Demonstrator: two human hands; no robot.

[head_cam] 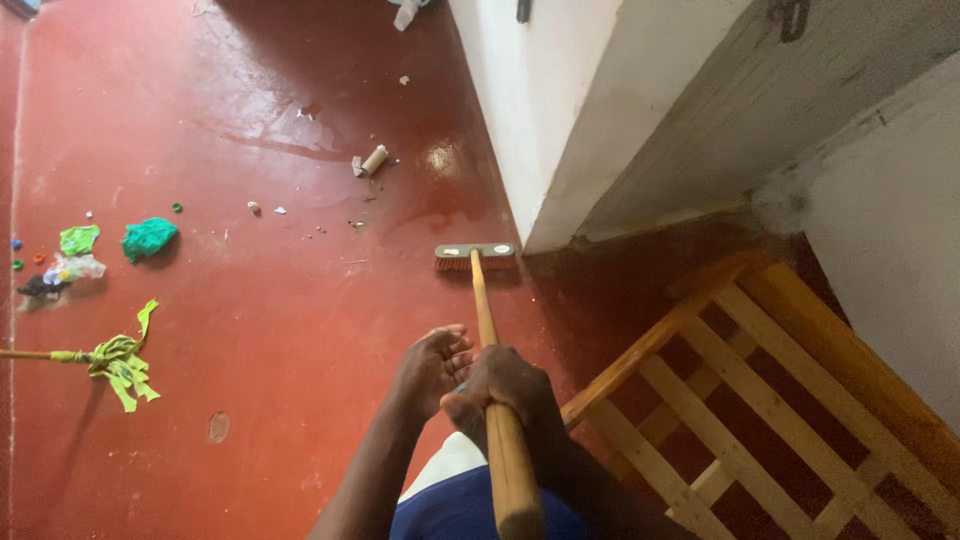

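A push broom with a wooden handle (pixel 484 300) and a grey head with orange bristles (pixel 476 256) rests on the red floor (pixel 260 330) beside a white wall corner (pixel 540 150). My right hand (pixel 510 385) is wrapped around the handle. My left hand (pixel 432 368) is beside it, palm up, fingers curled loosely and touching the handle; it does not seem to grip it.
A slatted wooden frame (pixel 740 400) lies at the right against the wall. A mop with green-yellow strips (pixel 118 362) lies at the left. Green crumpled scraps (pixel 148 238), a plastic wrapper (pixel 72 268), bottle caps and a cardboard roll (pixel 374 159) are scattered on the floor.
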